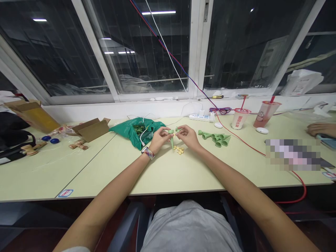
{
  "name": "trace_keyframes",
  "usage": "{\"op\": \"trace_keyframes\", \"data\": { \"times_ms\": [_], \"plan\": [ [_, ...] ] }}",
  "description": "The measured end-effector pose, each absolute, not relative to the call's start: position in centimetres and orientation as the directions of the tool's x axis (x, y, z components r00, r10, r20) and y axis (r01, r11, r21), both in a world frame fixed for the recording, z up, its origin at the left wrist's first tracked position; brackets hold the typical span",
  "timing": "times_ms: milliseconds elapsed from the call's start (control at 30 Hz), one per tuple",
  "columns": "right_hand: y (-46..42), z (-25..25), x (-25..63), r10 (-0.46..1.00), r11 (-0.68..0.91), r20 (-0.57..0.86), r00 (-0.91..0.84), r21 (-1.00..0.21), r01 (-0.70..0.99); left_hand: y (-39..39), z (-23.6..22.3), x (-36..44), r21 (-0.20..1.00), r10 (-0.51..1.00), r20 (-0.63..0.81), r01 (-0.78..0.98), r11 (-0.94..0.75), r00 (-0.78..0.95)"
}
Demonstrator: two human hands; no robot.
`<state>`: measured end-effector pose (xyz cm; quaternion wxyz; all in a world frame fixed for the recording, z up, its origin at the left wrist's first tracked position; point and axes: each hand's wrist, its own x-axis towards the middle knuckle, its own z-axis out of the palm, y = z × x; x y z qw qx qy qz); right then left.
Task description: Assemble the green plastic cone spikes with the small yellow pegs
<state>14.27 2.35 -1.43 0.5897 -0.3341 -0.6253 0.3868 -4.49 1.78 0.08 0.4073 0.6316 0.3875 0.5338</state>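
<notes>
My left hand [160,139] is closed, holding a green cone-shaped piece [172,140] upright with its wide end up and its point toward the table. Close beside it, my right hand [188,136] is pinched on a small pale-yellow piece [174,134] at the cone's side; the fingers partly hide it, and I cannot tell if it is attached. Below the hands lie several flat yellow cut-out pieces [179,150]. To the right, several more green cones [220,137] rest in a loose group. Another bit of green [177,129] shows behind my right fingertips.
An open green plastic bag [127,132] with a white cable lies to the left, near a cardboard box [91,130] and wooden toys [78,145]. Behind are a power strip [201,118] and two drink cups [239,119]. A red cable [243,139] crosses the right side, where another person's hand [321,129] rests.
</notes>
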Motion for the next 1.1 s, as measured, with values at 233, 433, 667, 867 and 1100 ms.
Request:
{"op": "trace_keyframes", "data": {
  "times_ms": [233,433,667,867,1100],
  "plan": [
    [2.6,-1.5,14.2,0.85,0.523,0.522,-0.07,-0.852,-0.012,1.5,0.2,-4.5,0.932,0.924,0.352,0.032,-0.361,0.148],
    [2.4,-1.4,14.4,0.9,0.413,0.421,-0.114,-0.907,-0.083,1.6,0.2,-4.3,0.911,0.903,0.393,0.064,-0.408,0.174],
    [2.1,-1.1,14.7,0.908,0.35,0.364,-0.208,-0.931,-0.101,1.5,0.0,-4.0,0.921,0.905,0.377,0.026,-0.389,0.196],
    [2.3,-0.7,14.7,0.925,0.355,0.368,-0.096,-0.926,-0.127,1.9,-0.3,-4.2,0.919,0.908,0.386,0.02,-0.394,0.161],
    [2.0,-0.4,15.0,0.937,0.34,0.346,-0.042,-0.934,-0.107,1.6,0.2,-4.2,0.921,0.916,0.387,0.005,-0.389,0.108]
  ]
}}
